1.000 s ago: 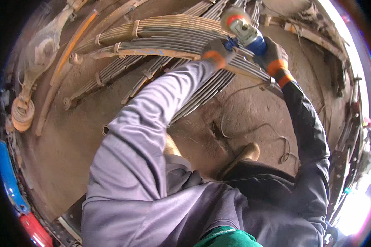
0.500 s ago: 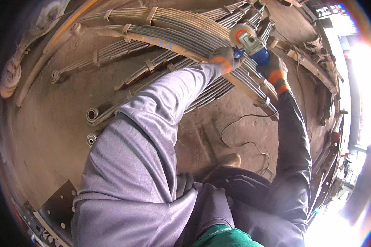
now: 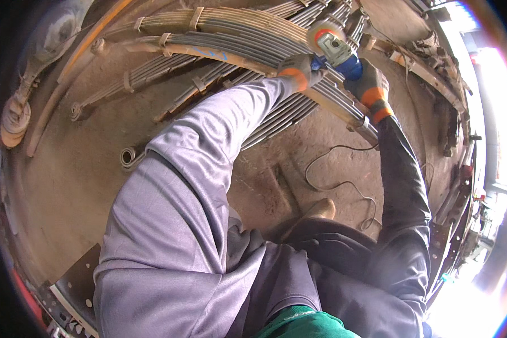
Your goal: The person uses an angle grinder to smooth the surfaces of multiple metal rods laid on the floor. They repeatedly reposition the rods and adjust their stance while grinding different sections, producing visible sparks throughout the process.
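Both my gloved hands are on a blue and silver angle grinder [image 3: 337, 49] at the upper middle. My left hand [image 3: 298, 70], in a grey glove with an orange cuff, is closed round the blue side handle. The blue body is gripped by my right hand [image 3: 369, 84]. The grinder's round disc [image 3: 321, 34] is against or just over a stack of leaf springs [image 3: 231, 45]; contact cannot be made out. Clamps band the long curved steel leaves, and blue marks show on one side.
More leaf springs [image 3: 158, 69] lie beneath and beside the stack. A black cable [image 3: 343, 183] loops over the brown floor [image 3: 265, 180] by my shoe [image 3: 322, 208]. Perforated steel rails [image 3: 76, 290] stand at lower left. Steel parts [image 3: 428, 84] line the right, near bright light.
The grinder and both hands have shifted slightly left and up in the picture. The whole view has also moved a little. My grip on the grinder looks the same.
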`<state>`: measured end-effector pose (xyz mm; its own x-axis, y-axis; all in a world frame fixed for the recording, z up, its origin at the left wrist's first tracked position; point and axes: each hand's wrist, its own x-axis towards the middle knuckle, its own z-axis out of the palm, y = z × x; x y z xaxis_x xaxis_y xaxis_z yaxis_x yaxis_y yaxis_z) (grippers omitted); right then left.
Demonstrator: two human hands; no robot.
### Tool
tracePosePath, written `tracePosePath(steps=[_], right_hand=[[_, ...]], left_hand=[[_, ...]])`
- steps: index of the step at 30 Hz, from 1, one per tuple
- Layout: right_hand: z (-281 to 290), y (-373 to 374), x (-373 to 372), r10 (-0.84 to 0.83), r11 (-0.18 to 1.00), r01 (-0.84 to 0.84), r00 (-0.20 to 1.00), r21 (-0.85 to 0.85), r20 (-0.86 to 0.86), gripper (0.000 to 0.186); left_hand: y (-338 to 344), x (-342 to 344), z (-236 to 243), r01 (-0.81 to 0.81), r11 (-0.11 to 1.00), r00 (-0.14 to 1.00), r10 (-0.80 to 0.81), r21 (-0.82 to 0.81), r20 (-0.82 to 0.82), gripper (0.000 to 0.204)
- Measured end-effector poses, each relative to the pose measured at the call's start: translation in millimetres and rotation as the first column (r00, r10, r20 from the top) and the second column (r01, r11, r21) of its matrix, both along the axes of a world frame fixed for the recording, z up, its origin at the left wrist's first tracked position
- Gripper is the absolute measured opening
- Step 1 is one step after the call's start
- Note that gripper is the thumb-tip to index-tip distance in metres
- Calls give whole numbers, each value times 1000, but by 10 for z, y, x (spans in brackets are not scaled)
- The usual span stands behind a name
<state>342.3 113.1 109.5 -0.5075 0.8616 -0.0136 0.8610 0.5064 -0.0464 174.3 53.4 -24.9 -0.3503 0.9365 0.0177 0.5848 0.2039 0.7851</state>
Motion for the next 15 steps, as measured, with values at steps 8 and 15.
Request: tracePosePath(steps=[8,15], right_hand=[[-171,-146,88,34,995,-48,985,-83,-166,56],[-136,-477,139,-86,953,26,979,-301,-187,54]], left_hand=[[-473,-187,355,187,973,968,-160,-132,193,43],[-692,-443,412,427,903,894,-413,-47,173,48]])
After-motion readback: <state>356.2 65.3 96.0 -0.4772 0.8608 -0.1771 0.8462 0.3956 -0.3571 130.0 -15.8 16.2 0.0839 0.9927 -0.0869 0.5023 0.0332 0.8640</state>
